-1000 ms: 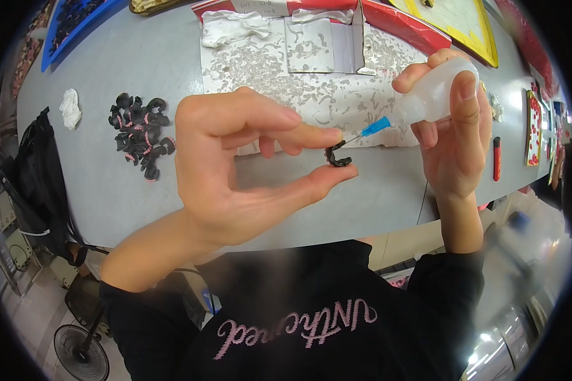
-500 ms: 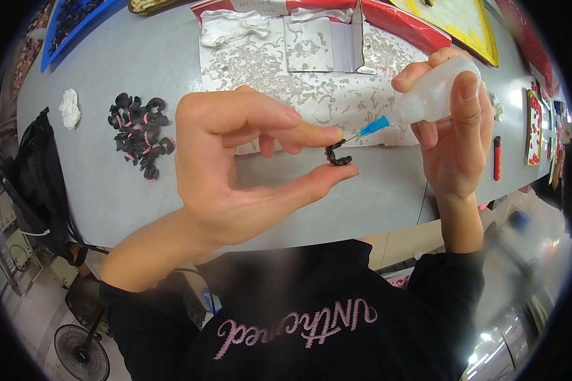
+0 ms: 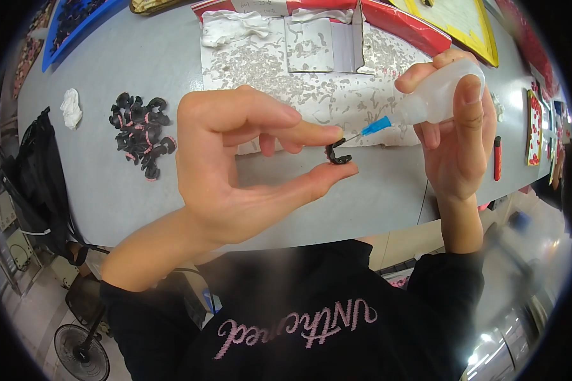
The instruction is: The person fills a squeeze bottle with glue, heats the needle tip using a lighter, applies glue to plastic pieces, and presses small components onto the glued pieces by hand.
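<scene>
Between the thumb and index finger of my left hand (image 3: 235, 159) is pinched a small black C-shaped piece (image 3: 338, 153), its open side facing right. My right hand (image 3: 457, 127) grips a translucent white squeeze bottle (image 3: 442, 92), tilted down to the left. A blue needle tip (image 3: 376, 126) is fitted on its nozzle, and the thin metal needle reaches the upper end of the black piece. Whether liquid is coming out is too small to tell. Similar black curved pieces with pink edges (image 3: 143, 133) lie in a loose pile left of my left hand.
Behind my hands lies a stained white sheet (image 3: 248, 70) bearing an open small box (image 3: 311, 47) and crumpled tissue (image 3: 235, 28). A blue tray (image 3: 76, 28) stands back left, a yellow-rimmed tray (image 3: 483, 38) back right. A red-handled tool (image 3: 497, 159) lies at right; wadded tissue (image 3: 70, 108) at left.
Hardly anything differs. The bottle and my right hand have shifted very slightly to the right; the left hand keeps its pinch on the black piece.
</scene>
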{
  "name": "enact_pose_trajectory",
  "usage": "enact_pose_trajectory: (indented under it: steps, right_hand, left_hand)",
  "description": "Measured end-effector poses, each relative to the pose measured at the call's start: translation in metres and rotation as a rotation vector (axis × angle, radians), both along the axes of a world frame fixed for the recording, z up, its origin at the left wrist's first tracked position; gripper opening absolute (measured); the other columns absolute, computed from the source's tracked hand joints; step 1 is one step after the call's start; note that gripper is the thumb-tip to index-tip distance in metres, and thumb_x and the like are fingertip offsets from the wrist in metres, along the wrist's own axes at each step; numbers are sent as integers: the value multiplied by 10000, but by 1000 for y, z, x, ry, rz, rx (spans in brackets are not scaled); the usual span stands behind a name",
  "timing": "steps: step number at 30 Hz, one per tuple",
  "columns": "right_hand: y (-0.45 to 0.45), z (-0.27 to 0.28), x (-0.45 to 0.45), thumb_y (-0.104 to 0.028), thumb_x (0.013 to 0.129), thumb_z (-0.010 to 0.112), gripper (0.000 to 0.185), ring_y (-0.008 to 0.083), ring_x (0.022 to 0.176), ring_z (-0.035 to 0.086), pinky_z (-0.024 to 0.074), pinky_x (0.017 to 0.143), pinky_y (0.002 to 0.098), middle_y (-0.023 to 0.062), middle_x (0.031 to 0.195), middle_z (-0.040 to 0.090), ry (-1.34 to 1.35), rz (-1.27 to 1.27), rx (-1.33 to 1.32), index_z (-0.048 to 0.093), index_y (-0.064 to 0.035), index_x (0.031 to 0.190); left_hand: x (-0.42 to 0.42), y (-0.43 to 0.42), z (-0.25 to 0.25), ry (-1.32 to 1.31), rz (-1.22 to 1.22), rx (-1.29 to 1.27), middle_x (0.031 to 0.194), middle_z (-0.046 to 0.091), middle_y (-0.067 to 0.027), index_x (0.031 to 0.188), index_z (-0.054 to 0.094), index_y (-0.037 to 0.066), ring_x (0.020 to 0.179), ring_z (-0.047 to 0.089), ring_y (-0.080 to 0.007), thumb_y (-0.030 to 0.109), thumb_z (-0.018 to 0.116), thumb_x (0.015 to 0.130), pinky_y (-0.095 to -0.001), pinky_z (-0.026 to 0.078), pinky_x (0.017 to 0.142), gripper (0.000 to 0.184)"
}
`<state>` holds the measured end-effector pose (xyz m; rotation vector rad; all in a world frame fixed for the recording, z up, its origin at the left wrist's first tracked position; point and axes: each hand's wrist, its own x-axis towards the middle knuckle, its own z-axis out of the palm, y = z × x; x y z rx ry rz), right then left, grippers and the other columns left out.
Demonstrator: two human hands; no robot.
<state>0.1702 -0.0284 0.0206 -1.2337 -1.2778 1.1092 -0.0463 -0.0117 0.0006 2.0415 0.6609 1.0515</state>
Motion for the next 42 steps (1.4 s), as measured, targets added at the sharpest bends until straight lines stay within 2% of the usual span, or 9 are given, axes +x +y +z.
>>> enact_pose_trajectory:
  steps: [24,31,42]
  right_hand:
    - [0,1,0,-383,952,370,402,19,466,348,284,423,139,152,893,613,26,-3,2,466,-14,1081]
    - [-3,-3,4,-407,945,379,424,17,435,318,270,396,137,153,860,613,16,64,40,458,-13,1078]
    - [-2,-2,5,-414,943,384,425,13,442,315,262,399,131,145,851,613,15,48,41,463,-14,1065]
  left_hand:
    - [1,-2,-2,-44,4,-13,807,644,-131,1058,313,89,632,515,-107,-11,826,575,-203,381,533,711]
    - [-1,2,6,59,-42,75,796,655,-131,1037,312,81,626,517,-107,0,831,574,-199,381,522,700]
    - [-2,3,7,66,-43,105,788,659,-127,1027,316,86,600,505,-104,4,832,573,-197,375,516,693]
